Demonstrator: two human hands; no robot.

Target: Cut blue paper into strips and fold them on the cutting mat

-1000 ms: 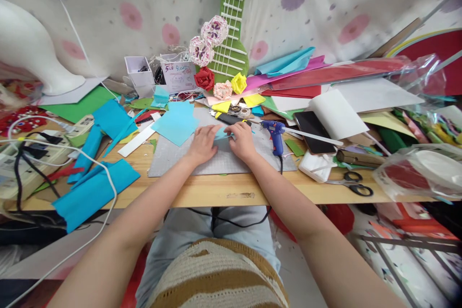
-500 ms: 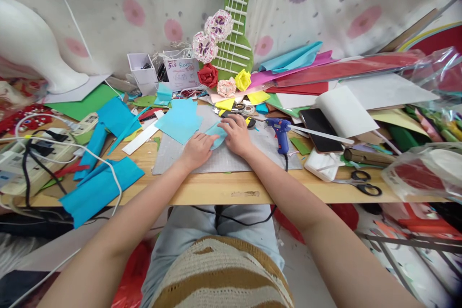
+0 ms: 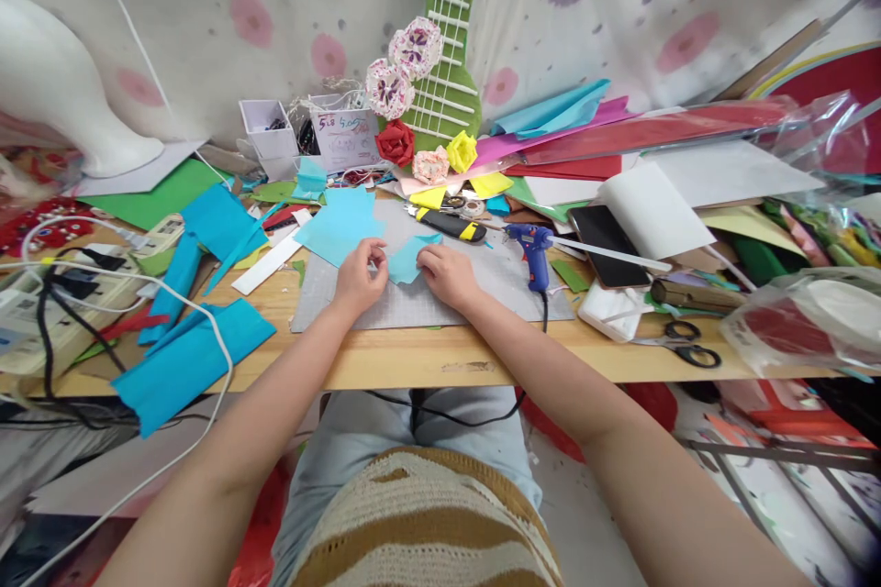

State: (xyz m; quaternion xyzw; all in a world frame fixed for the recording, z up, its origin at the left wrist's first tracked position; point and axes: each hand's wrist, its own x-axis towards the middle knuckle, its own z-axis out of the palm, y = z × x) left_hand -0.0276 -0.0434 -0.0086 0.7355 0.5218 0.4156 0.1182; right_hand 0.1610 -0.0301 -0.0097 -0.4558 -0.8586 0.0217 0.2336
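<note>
A small light-blue piece of crepe paper (image 3: 405,262) lies on the grey cutting mat (image 3: 413,312), its edges uneven. My right hand (image 3: 449,275) pinches the upper right corner of this piece between thumb and fingers. Just left of it is my left hand (image 3: 362,280), fingers loosely curled and thumb apart from the index finger, with nothing visible between them. Larger light-blue crepe sheets (image 3: 340,225) lie behind the left hand. A black and yellow utility knife (image 3: 451,226) rests beyond the right hand.
Right of the mat stands a blue glue gun (image 3: 533,257) with a long glue stick, its cord crossing the table edge. Scissors (image 3: 681,348) and a phone (image 3: 609,248) lie farther right. Paper flowers (image 3: 395,144) stand at the back; a power strip (image 3: 83,293) with cables is left.
My left hand has let go of the small blue piece and drawn slightly left. My right hand has shifted from lying over the piece to pinching its corner, uncovering the knife.
</note>
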